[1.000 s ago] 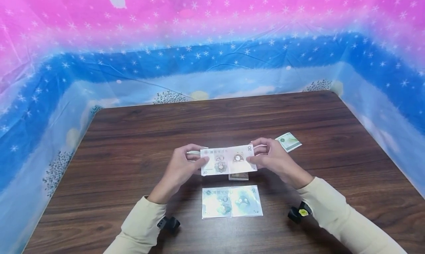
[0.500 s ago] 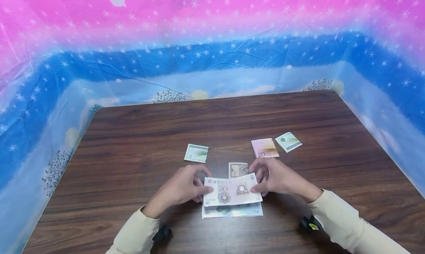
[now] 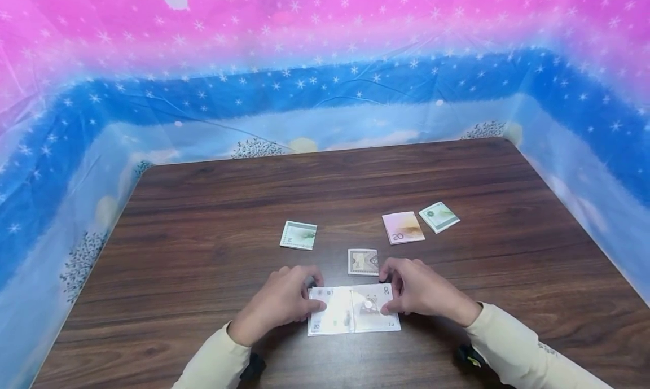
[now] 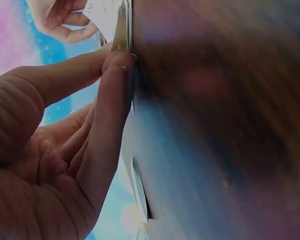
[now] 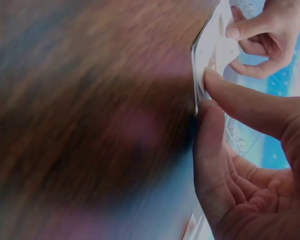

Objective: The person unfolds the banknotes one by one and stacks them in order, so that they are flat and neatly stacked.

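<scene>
Pinching one 20 note point(image 3: 337, 310) at ends — two hands point(image 3: 288, 298) point(image 3: 416, 292); beyond, two green folded notes point(image 3: 298, 235) point(image 3: 439, 217), one pink point(image 3: 403, 227), one brown point(image 3: 363, 262).

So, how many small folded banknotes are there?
4: left green note, pink 20 note, right green note beside it, brownish note by the right hand. More may hide underneath.

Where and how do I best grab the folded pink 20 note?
Pinch the folded 20 note by its left edge, I'd say, from the left: it lies flat, and that edge borders bare table, while a folded green note crowds its right side. The left hand and right hand hold the unfolded 20 note.
</scene>
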Demonstrator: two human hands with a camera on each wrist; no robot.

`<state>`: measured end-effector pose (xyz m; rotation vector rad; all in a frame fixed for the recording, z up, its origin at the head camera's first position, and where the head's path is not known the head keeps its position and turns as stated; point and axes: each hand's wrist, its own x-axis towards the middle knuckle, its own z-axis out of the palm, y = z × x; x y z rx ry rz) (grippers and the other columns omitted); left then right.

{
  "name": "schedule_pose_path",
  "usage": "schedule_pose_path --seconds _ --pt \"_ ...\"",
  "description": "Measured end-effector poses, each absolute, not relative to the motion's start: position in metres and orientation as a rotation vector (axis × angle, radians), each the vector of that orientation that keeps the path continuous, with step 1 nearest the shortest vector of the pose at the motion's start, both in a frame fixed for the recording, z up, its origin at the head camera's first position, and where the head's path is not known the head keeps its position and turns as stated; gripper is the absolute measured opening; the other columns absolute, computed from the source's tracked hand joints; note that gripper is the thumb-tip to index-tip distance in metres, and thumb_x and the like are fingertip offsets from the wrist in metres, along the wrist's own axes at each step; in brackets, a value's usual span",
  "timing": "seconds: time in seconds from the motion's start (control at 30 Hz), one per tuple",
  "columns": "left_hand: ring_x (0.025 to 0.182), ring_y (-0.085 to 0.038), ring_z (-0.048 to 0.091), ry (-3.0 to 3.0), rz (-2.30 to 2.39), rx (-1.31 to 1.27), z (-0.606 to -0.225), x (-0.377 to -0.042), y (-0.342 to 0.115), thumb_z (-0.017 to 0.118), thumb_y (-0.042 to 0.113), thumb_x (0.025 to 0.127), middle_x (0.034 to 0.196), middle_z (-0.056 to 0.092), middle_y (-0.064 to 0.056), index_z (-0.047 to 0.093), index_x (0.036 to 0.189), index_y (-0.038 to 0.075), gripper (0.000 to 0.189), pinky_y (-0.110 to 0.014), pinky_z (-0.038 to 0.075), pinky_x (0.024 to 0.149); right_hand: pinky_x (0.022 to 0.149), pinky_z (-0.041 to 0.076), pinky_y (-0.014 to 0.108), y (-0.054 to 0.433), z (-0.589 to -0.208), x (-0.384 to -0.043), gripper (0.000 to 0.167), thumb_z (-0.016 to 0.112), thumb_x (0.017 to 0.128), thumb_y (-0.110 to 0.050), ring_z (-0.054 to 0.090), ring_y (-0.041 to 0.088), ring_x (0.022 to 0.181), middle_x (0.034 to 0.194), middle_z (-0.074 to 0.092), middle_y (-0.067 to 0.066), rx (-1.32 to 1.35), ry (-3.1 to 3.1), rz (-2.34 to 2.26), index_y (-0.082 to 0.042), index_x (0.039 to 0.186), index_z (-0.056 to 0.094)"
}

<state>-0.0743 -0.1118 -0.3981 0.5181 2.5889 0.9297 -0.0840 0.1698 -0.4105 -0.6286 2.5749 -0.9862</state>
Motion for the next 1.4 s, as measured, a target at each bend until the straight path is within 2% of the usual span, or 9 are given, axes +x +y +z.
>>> schedule_pose_path --seconds 0.3,0.43,0.6,0.67,0.87,0.97,1.13,1.27,1.4 --pt "0.045 -0.008 0.054 2.672 0.873 0.530 -0.395 -0.075 -0.111 0.086 0.018 0.081 0.054 0.056 0.008 0.067 0.099 0.008 0.027 -0.026 0.043 0.046 0.056 0.048 0.024 0.176 -0.406 -0.087 0.051 0.093 0.071 -0.022 0.053 0.003 0.057 0.066 0.057 -0.011 -0.641 2.645 -0.907 -0.004 0.107 0.062" --pt "0.047 -0.008 0.056 2.709 0.942 0.488 -0.388 -0.080 -0.114 0.081 0.019 0.087 0.057 0.060 0.009 0.068 0.101 0.007 0.022 -0.028 0.047 0.047 0.055 0.050 0.026 0.189 -0.398 -0.103 0.040 0.089 0.078 -0.022 0.056 0.008 0.059 0.070 0.060 -0.006 -0.561 2.714 -0.955 -0.002 0.104 0.066" --pt "0.048 -0.008 0.059 2.711 0.985 0.433 -0.383 -0.084 -0.118 0.076 0.019 0.093 0.059 0.063 0.007 0.068 0.108 0.007 0.021 -0.028 0.050 0.045 0.062 0.050 0.033 0.210 -0.398 -0.134 0.022 0.084 0.083 -0.015 0.058 0.010 0.066 0.075 0.065 -0.003 -0.534 2.940 -0.841 -0.004 0.096 0.070" --pt "0.049 -0.009 0.059 2.706 0.991 0.425 -0.382 -0.084 -0.118 0.075 0.020 0.093 0.060 0.064 0.006 0.068 0.110 0.007 0.022 -0.029 0.050 0.044 0.066 0.051 0.037 0.216 -0.402 -0.145 0.021 0.084 0.084 -0.015 0.060 0.014 0.070 0.078 0.067 0.000 -0.528 3.005 -0.776 -0.002 0.096 0.071" --pt "0.047 -0.009 0.058 2.729 0.980 0.434 -0.381 -0.084 -0.117 0.075 0.021 0.094 0.060 0.063 0.005 0.069 0.111 0.008 0.022 -0.028 0.048 0.045 0.081 0.051 0.053 0.227 -0.411 -0.171 0.034 0.084 0.084 -0.015 0.060 0.032 0.095 0.099 0.067 0.017 -0.449 3.021 -0.702 0.004 0.107 0.069" --pt "0.047 -0.009 0.058 2.727 0.990 0.440 -0.381 -0.083 -0.118 0.075 0.020 0.094 0.060 0.063 0.005 0.070 0.111 0.008 0.022 -0.028 0.048 0.046 0.086 0.049 0.054 0.229 -0.412 -0.177 0.046 0.085 0.083 -0.018 0.057 0.035 0.100 0.107 0.065 0.021 -0.425 2.970 -0.688 0.007 0.117 0.067" --pt "0.050 -0.012 0.062 2.712 1.017 0.420 -0.380 -0.083 -0.121 0.074 0.021 0.095 0.062 0.065 0.004 0.069 0.111 0.008 0.021 -0.028 0.049 0.047 0.088 0.048 0.054 0.228 -0.410 -0.181 0.064 0.087 0.081 -0.023 0.054 0.036 0.105 0.110 0.063 0.023 -0.424 2.906 -0.669 0.008 0.131 0.061" --pt "0.051 -0.011 0.062 2.714 1.018 0.422 -0.380 -0.083 -0.122 0.074 0.021 0.095 0.062 0.066 0.004 0.069 0.110 0.008 0.021 -0.028 0.048 0.047 0.094 0.049 0.055 0.226 -0.410 -0.182 0.060 0.089 0.079 -0.021 0.056 0.038 0.110 0.114 0.067 0.024 -0.474 2.892 -0.691 0.007 0.126 0.065" --pt "0.050 -0.010 0.061 2.726 1.016 0.431 -0.381 -0.083 -0.121 0.074 0.020 0.095 0.064 0.067 0.005 0.070 0.110 0.008 0.020 -0.028 0.048 0.048 0.094 0.051 0.053 0.222 -0.412 -0.182 0.052 0.090 0.078 -0.020 0.057 0.036 0.107 0.113 0.066 0.022 -0.489 2.884 -0.699 0.007 0.117 0.067"
